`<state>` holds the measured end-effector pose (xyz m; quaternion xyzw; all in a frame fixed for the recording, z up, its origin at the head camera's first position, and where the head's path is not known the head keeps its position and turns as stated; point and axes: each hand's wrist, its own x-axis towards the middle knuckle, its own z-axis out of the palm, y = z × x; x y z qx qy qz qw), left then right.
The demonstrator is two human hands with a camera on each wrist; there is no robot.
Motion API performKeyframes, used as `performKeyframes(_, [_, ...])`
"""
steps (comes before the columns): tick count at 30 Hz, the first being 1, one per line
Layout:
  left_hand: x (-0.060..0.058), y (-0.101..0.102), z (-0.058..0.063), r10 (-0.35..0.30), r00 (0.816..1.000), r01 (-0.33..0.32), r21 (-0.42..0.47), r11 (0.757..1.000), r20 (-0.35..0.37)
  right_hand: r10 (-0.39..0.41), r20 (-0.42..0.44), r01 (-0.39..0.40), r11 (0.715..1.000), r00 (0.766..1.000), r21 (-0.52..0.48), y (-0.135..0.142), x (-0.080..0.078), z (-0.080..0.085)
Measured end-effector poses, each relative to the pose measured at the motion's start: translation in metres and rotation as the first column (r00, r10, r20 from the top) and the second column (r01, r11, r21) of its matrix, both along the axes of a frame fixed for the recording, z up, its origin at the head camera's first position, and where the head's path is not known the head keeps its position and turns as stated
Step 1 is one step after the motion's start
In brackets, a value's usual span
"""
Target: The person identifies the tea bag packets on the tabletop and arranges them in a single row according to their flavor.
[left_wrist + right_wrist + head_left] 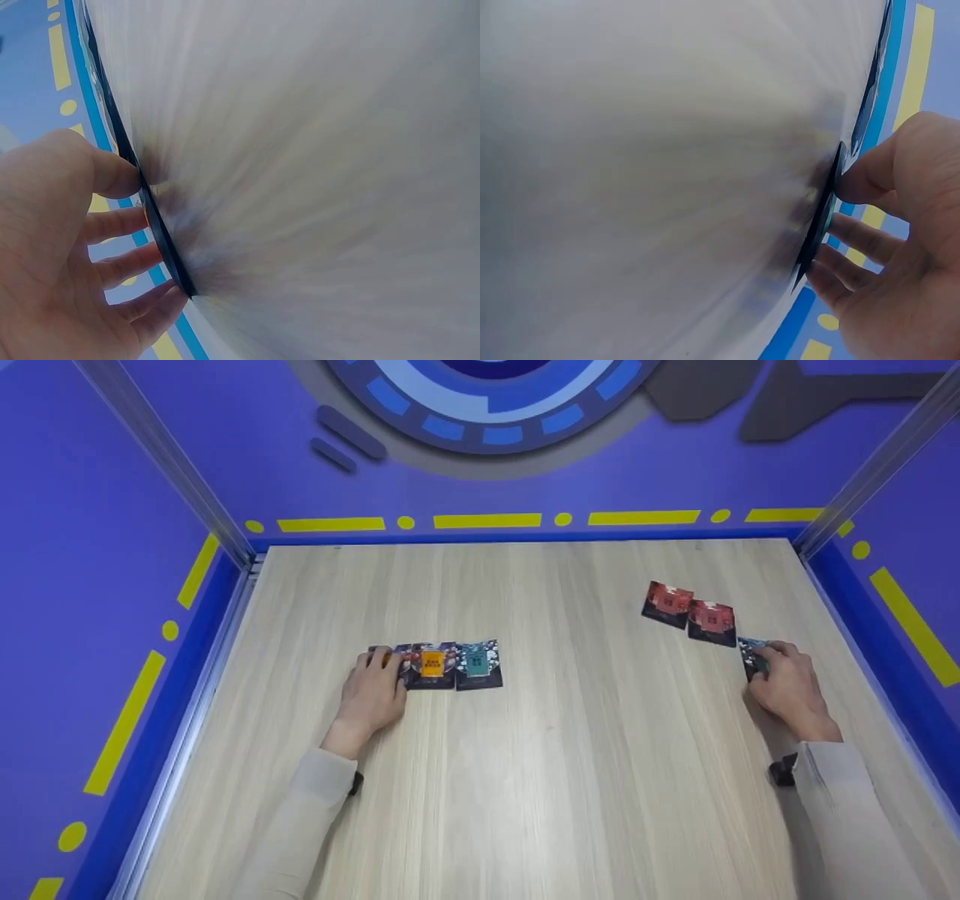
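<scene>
A row of three small square printed packets lies at the left of the table in the head view. My left hand [373, 690] holds the leftmost packet [166, 240], with fingertips at its far side and thumb at the near edge. Touching it on the right is an orange-labelled packet [433, 664], then a teal-labelled packet [478, 664]. At the right, my right hand [789, 682] grips another teal packet [823, 214] between thumb and fingers, covering most of it. Two red packets, an upper one [667, 604] and a lower one [712, 622], lie up and left of that hand.
The wood-grain table [570, 780] stretches between the hands. A blue-purple printed wall [480, 495] closes the back, and similar panels stand at left and right. Metal posts [172, 465] rise at the back corners.
</scene>
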<state>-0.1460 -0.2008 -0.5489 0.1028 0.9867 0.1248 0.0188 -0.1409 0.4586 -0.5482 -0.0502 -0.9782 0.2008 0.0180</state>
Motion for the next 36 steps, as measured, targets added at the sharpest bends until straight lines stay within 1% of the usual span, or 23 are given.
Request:
performKeyframes(5, [0.0, 0.002, 0.0, 0.008, 1.0, -0.008, 0.006, 1.0, 0.002, 0.008, 0.009, -0.008, 1.0, 1.0, 0.007, 0.0, 0.006, 0.0])
performKeyframes(11, [-0.001, 0.002, 0.0, 0.01, 1.0, -0.01, 0.007, 1.0, 0.003, 0.037, -0.017, -0.036, 0.999, 0.999, 0.014, 0.0, 0.013, -0.001])
performKeyframes(17, [0.0, 0.0, 0.0, 0.012, 1.0, -0.012, -0.007, 1.0, 0.007, 0.075, -0.032, -0.074, 0.997, 0.997, 0.027, -0.002, 0.017, -0.002])
performKeyframes(22, [0.0, 0.0, 0.0, 0.011, 1.0, -0.011, -0.005, 1.0, 0.01, 0.089, -0.051, -0.087, 0.996, 0.995, 0.035, -0.005, 0.02, -0.001])
performKeyframes(30, [0.001, 0.001, -0.001, 0.011, 1.0, -0.011, -0.009, 1.0, 0.004, 0.087, 0.009, -0.087, 0.995, 0.996, 0.049, -0.015, 0.021, 0.001])
performKeyframes(36, [0.0, 0.003, 0.0, 0.015, 1.0, -0.015, -0.018, 1.0, 0.01, 0.105, 0.022, -0.106, 0.993, 0.994, 0.06, -0.026, 0.023, 0.002])
